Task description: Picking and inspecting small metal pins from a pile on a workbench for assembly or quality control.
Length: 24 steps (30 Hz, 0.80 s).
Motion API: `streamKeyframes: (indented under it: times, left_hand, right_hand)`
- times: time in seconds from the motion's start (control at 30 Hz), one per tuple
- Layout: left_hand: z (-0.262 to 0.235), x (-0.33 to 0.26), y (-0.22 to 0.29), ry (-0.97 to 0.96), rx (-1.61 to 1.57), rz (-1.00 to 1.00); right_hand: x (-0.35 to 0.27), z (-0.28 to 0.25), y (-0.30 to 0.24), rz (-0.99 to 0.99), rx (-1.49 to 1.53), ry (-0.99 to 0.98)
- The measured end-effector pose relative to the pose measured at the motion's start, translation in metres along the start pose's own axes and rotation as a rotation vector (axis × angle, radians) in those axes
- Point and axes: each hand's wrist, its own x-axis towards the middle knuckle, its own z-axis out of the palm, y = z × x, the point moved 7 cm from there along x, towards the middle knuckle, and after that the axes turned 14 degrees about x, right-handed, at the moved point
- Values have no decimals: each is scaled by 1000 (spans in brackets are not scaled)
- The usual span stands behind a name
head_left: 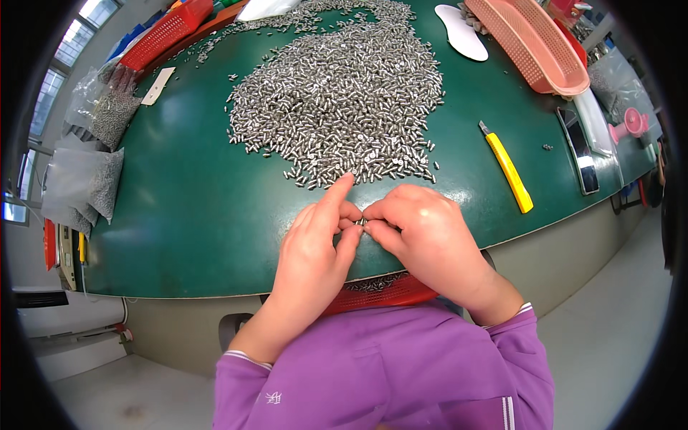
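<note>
Both hands meet over the near part of the green table, just short of a big pile of small silver metal pins [344,93]. Between the fingertips sits a small metal pin [361,222], mostly covered by the fingers. My left hand [312,247] pinches it from the left, its index finger stretched toward the pile's near edge. From the right, my right hand [430,229] closes thumb and index finger on the same small piece. Below the table edge, under my wrists, a red basket [380,292] holds more metal pieces.
On the right of the green table [179,208] lie a yellow utility knife [510,172], a phone [577,152] and a pink basket [534,43]. A white insole-shaped piece [461,32] rests beside that basket. Clear bags of metal pieces [86,179] stand at the left edge, near a red basket [166,34].
</note>
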Motion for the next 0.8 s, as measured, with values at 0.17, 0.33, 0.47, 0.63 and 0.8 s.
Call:
streamKeyframes:
  times: [0.17,0.33,0.47,0.63,0.8]
  left_hand:
    - [4,1,-5,-22,-28,-50]
    - [3,1,-3,-75,-47,-76]
    - [3,-2,-5,-103,-86,-118]
    - [1,-1,-3,-109,-75,-112]
    - [1,1,-4,-139,-59,-95]
  right_hand:
    - [0,3,2,-25,-14,12]
    - [-1,5,1,-52,24,6]
    - [-1,6,1,-64,-17,13]
    - [-2,6,0,-102,-15,25]
    - [-3,5,0,-108,-7,20]
